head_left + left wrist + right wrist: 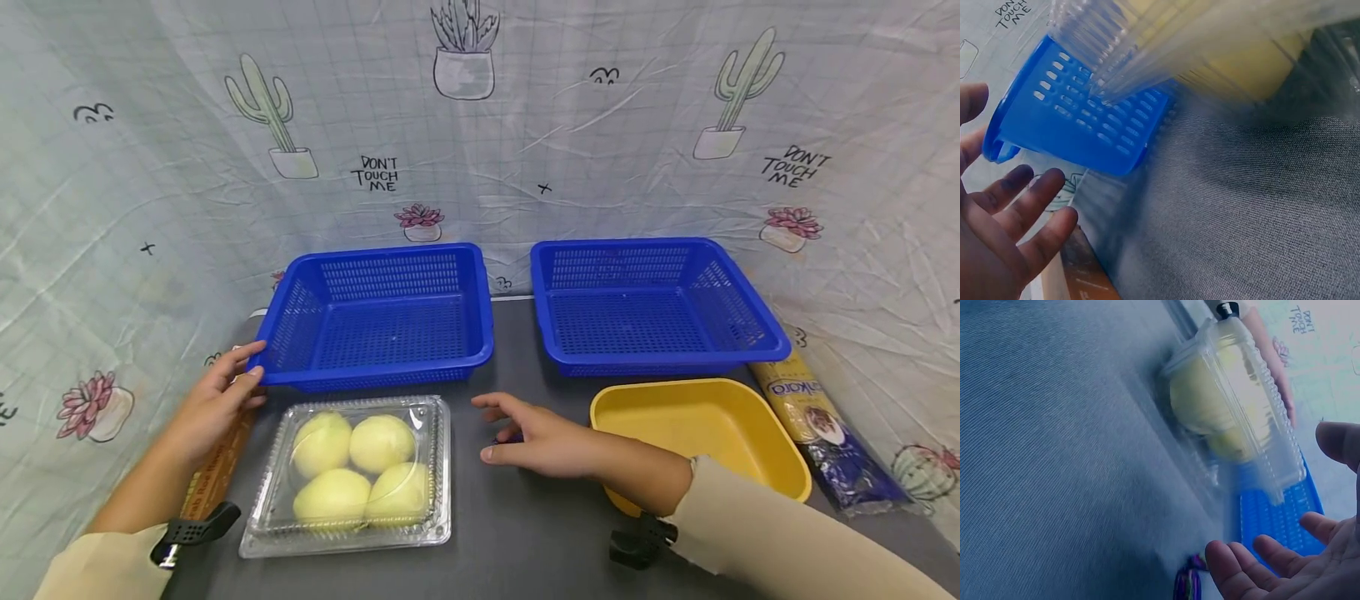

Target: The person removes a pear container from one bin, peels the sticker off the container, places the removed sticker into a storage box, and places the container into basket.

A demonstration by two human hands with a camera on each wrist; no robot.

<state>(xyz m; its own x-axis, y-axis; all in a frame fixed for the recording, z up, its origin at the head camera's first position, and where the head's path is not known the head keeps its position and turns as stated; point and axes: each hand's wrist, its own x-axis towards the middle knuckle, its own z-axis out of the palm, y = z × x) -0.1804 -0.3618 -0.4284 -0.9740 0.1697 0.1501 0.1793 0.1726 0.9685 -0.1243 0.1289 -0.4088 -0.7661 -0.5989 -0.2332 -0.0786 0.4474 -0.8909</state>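
Note:
My left hand (217,400) is at the front left corner of the left blue basket (375,377), its fingers loosely bent beside the rim. In the left wrist view the fingers are spread and grip nothing; whether a fingertip touches the rim I cannot tell. A clear plastic clamshell box (258,546) holding several pale yellow round fruits (322,446) lies in front of that basket. Right of the box, my right hand (551,442) hovers over the table with relaxed fingers. A small shiny purple-wrapped item (1188,584) lies below it, mostly hidden in the head view.
A second blue basket (667,365) stands at the back right. In front of it is a yellow tub (697,425), partly covered by my right forearm. A yellow and blue packet (795,392) lies at the far right. An orange-brown box (217,471) lies beneath my left arm.

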